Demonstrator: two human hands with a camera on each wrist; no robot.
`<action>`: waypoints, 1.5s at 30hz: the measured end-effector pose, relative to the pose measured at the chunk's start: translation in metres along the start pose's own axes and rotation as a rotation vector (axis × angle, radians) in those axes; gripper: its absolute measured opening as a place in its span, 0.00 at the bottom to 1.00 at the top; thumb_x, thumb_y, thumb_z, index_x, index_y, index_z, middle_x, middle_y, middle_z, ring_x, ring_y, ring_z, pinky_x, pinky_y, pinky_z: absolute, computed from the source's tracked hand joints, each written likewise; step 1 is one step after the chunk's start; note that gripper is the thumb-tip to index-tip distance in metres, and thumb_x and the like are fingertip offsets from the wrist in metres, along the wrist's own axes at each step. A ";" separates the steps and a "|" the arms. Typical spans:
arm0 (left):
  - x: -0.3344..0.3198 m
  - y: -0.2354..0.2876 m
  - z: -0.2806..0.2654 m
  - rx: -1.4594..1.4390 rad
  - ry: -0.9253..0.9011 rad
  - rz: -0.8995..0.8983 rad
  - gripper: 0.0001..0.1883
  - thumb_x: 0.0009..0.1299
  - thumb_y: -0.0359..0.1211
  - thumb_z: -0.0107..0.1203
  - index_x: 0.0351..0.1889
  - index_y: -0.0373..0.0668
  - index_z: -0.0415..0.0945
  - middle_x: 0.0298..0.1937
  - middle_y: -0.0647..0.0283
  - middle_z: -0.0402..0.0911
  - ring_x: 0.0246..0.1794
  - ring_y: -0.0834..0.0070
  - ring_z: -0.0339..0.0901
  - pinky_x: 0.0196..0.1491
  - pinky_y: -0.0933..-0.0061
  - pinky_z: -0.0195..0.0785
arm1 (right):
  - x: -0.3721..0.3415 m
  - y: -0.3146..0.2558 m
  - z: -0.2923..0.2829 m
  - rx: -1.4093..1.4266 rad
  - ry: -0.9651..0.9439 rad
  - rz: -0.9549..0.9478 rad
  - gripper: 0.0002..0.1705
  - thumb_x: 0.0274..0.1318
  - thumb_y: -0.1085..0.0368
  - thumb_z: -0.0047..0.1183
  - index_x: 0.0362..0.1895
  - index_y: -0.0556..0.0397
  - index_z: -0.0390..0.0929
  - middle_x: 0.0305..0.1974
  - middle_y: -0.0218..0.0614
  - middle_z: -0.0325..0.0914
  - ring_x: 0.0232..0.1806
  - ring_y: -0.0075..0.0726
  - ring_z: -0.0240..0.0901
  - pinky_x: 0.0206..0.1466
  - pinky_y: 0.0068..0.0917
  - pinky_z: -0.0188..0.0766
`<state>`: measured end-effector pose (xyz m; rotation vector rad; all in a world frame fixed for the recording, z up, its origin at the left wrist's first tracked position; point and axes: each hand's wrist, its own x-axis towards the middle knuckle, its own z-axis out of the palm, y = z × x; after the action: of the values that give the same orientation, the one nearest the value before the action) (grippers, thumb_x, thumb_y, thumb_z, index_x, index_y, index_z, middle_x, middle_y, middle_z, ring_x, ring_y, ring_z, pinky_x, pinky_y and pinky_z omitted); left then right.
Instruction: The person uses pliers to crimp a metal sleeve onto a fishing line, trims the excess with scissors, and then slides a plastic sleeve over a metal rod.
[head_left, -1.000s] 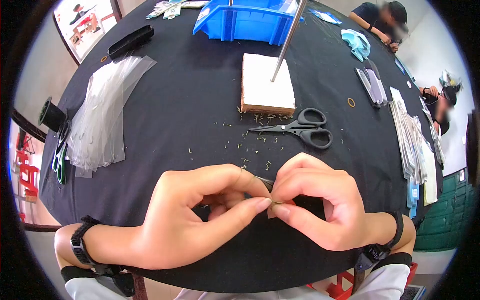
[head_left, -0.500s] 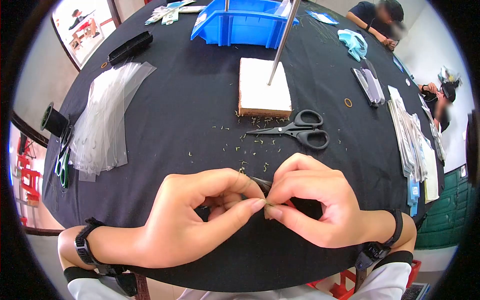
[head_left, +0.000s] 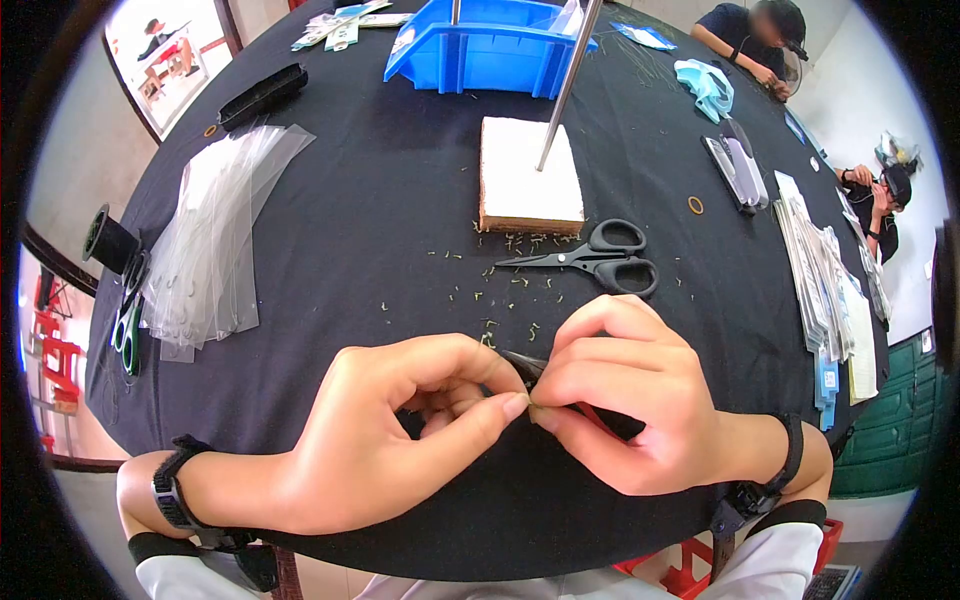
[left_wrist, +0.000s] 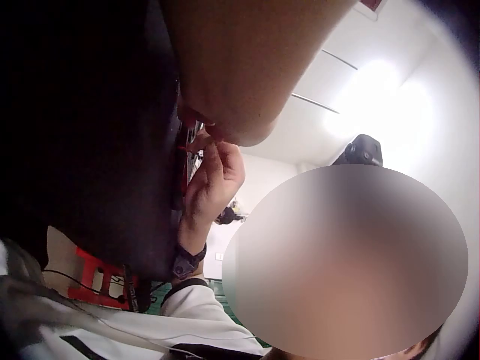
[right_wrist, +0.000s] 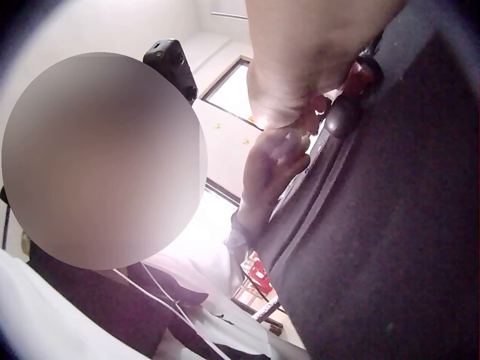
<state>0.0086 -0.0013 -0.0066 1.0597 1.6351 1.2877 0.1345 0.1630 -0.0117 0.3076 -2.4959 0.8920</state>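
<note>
In the head view my left hand (head_left: 370,455) and right hand (head_left: 645,385) meet fingertip to fingertip low over the dark table. Each pinches a thin greenish thread (head_left: 532,404) between thumb and forefinger; the thread is too fine to follow far. Partly hidden behind the right fingers is a tool with a dark metal tip (head_left: 522,362). Its red-and-black handle (right_wrist: 345,116) shows in the right wrist view, beneath that hand; I cannot tell whether the palm holds it. Beyond the hands lie black scissors (head_left: 600,262), with greenish clippings (head_left: 488,328) scattered nearby.
A white-topped block (head_left: 525,185) carries an upright metal rod (head_left: 565,105). Behind it stands a blue bin (head_left: 490,60). Clear plastic sleeves (head_left: 210,250), green-handled scissors (head_left: 126,335) and a black spool (head_left: 108,240) are left; a stapler (head_left: 738,170) and packets (head_left: 815,280) lie right.
Both hands have shifted slightly left in the head view, still pinching together. The right hand's fingers have tilted a little. Things on the table stay put.
</note>
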 end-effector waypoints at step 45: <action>-0.002 0.005 0.001 0.053 0.007 0.132 0.05 0.64 0.23 0.55 0.36 0.30 0.76 0.29 0.62 0.78 0.23 0.85 0.73 0.26 0.85 0.65 | 0.001 -0.006 0.001 -0.246 0.142 -0.170 0.15 0.23 0.76 0.63 0.24 0.51 0.77 0.24 0.30 0.76 0.28 0.35 0.71 0.35 0.32 0.65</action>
<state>0.0104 -0.0022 -0.0015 1.2141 1.6353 1.3400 0.1355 0.1576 -0.0092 0.3538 -2.3738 0.5138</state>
